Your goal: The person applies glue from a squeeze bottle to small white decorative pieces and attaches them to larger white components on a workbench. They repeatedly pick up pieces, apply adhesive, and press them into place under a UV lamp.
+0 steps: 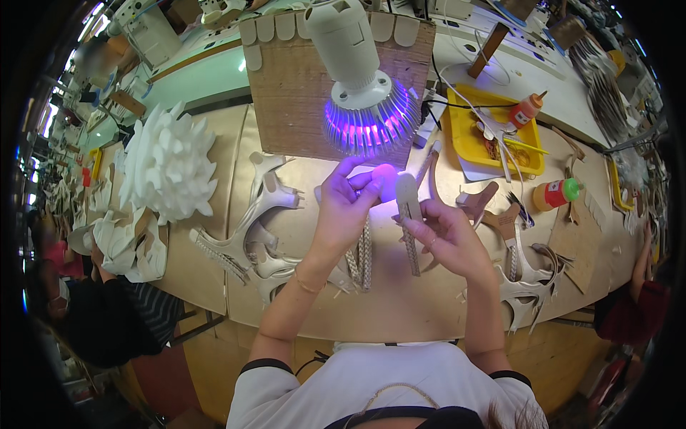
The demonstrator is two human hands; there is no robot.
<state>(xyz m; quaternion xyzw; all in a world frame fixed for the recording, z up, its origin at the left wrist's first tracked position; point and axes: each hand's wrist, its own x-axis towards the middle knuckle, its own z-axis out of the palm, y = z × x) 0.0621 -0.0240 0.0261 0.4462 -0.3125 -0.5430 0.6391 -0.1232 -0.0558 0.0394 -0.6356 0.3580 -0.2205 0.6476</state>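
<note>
Under a purple-glowing lamp [371,121], both my hands are raised over the table. My left hand [346,204] pinches a small rounded piece [386,181], tinted violet by the light, between thumb and fingers. Close beside it, my right hand [446,236] grips a shoe strap [411,247] with a braided lower part. A pale round-ended tab [406,193] stands at the strap's upper end. The two held pieces are close together; whether they touch I cannot tell. More braided straps [363,257] lie below my left hand.
Pale strappy shoe uppers [250,236] lie on the left, others [525,257] on the right. A cardboard panel [286,100] with rounded tabs stands behind the lamp. There are a yellow tray [457,136], a green-capped bottle [554,194] and a spiky white heap [168,164]. People sit on both sides.
</note>
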